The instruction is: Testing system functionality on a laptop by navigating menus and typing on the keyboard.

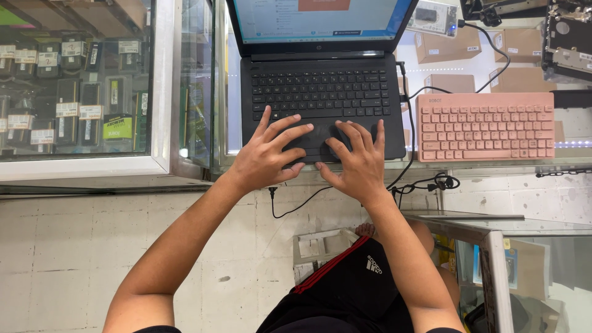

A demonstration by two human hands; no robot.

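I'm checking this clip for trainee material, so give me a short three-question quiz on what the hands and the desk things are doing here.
1. True or false: both hands rest on the open black laptop.
2. Which thing lies to the right of the laptop? A) salmon-pink rectangular plastic keyboard B) white mouse C) grey printer
3. Where do the fingers of the left hand and right hand lie?

Key:
1. True.
2. A, the salmon-pink rectangular plastic keyboard, untouched.
3. On the palm rest and touchpad area, below the keys.

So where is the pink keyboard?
In the head view, the pink keyboard lies on the glass counter, right of the laptop and beyond the right hand.
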